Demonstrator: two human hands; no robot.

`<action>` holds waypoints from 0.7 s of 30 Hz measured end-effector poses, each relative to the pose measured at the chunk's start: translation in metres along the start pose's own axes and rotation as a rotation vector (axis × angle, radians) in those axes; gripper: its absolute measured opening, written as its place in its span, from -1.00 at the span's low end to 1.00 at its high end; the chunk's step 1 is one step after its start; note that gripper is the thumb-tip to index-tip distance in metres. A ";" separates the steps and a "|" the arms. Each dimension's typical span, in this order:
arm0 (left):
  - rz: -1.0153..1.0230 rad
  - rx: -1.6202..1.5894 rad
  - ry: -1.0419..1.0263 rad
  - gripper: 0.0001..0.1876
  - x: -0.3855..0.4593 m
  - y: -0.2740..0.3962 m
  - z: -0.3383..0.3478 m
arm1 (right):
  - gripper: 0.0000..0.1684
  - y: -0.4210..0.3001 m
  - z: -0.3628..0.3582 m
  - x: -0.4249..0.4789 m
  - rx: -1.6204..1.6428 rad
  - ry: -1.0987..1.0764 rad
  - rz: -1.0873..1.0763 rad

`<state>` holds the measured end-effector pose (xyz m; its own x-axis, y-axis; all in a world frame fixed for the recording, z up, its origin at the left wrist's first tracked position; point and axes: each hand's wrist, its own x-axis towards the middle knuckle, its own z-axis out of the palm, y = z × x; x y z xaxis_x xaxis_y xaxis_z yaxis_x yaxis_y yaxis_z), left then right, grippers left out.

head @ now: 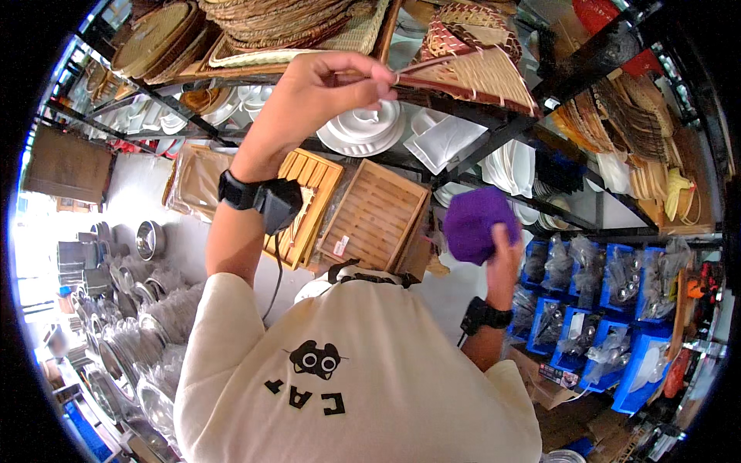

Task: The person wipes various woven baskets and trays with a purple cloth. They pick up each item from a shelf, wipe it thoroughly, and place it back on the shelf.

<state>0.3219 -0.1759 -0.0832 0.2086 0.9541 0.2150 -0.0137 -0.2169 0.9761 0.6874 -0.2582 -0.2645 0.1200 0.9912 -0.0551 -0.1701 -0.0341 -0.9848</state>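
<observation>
My left hand (341,84) is raised to the upper shelf. Its thumb and fingertips pinch the narrow, reddish-brown end of a woven bamboo tray or basket (492,72), which has a pale weave and a bound rim. A second woven basket (443,37) with red-brown and cream strips sits just behind it. Lower on the right, my right hand (505,249) grips a bunched purple cloth (476,224), the thumb lying over its edge. The cloth hides most of the fingers.
Stacked woven trays (289,23) fill the upper shelf. White dishes (365,127) stand one level down, behind black shelf bars. Slatted wooden trays (376,211) lean below. Blue bins (622,278) of wrapped utensils are at right, metal basins (116,353) at left. A cable (281,278) hangs from my left wrist.
</observation>
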 end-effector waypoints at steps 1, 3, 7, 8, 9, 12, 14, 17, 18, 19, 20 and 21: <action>-0.014 0.030 -0.039 -0.87 -0.008 0.001 -0.003 | -0.40 -0.017 -0.002 0.000 0.191 0.035 -0.029; 0.006 0.134 -0.119 -0.88 -0.026 0.001 -0.003 | -0.37 -0.055 0.005 -0.002 0.438 0.168 -0.041; -0.034 0.143 -0.202 -0.88 -0.060 -0.007 -0.001 | -0.33 -0.088 0.019 0.007 0.535 -0.047 0.155; -0.010 0.183 -0.226 -0.88 -0.068 -0.012 -0.001 | -0.34 -0.079 0.018 0.004 0.487 -0.036 0.153; 0.021 0.226 -0.250 -0.87 -0.074 -0.016 -0.002 | -0.36 -0.076 0.023 0.004 0.408 -0.076 0.121; -0.084 0.231 -0.240 -0.90 -0.091 -0.028 -0.007 | -0.35 -0.072 0.052 0.003 0.250 -0.153 0.108; -0.018 0.327 -0.310 -0.80 -0.101 -0.043 -0.017 | -0.43 -0.064 0.062 0.007 0.138 -0.213 0.061; -0.199 0.293 -0.253 -0.63 -0.116 -0.060 -0.014 | -0.53 -0.053 0.078 0.012 -0.069 -0.240 -0.046; -0.170 0.351 -0.264 -0.65 -0.119 -0.065 -0.012 | -0.53 -0.047 0.083 0.015 -0.112 -0.243 -0.071; -0.195 0.382 -0.264 -0.70 -0.121 -0.067 -0.010 | -0.53 -0.044 0.088 0.016 -0.155 -0.244 -0.096; -0.221 0.412 -0.266 -0.73 -0.120 -0.068 -0.007 | -0.54 -0.044 0.093 0.015 -0.179 -0.245 -0.113; -0.248 0.444 -0.268 -0.76 -0.121 -0.069 -0.004 | -0.54 -0.042 0.095 0.016 -0.255 -0.266 -0.158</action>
<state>0.2937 -0.2754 -0.1761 0.3943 0.9145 -0.0912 0.4671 -0.1139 0.8769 0.6033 -0.2284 -0.2084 -0.1383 0.9841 0.1116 0.0824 0.1238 -0.9889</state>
